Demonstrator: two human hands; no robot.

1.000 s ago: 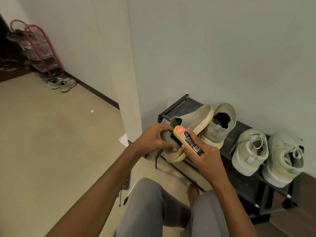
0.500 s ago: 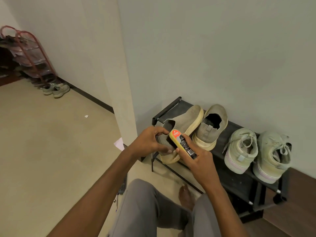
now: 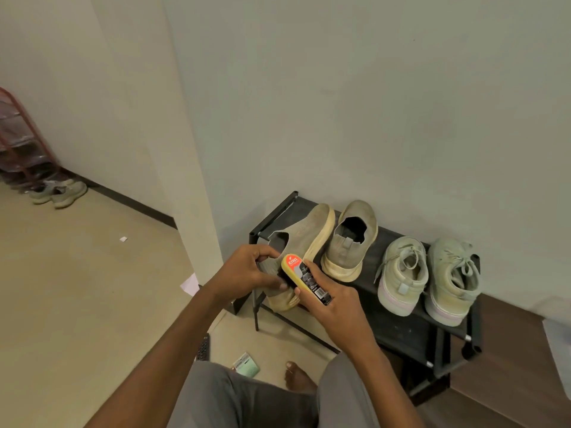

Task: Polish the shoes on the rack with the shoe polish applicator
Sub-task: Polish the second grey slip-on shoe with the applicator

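Pair of grey sneakers (image 3: pixel 60 193): on the floor, far left of both hands, beside a red rack (image 3: pixel 21 143).
Left hand (image 3: pixel 247 270): fingers curled round the heel of a tan slip-on shoe (image 3: pixel 301 242), which is tipped on its side at the black shoe rack's (image 3: pixel 401 332) left end.
Right hand (image 3: pixel 336 307): grips the yellow shoe polish applicator (image 3: pixel 304 278), held against that shoe.
Second slip-on (image 3: pixel 350 242): just right of the hands, on the rack.
Two pale sneakers (image 3: pixel 429 279): further right, same shelf.
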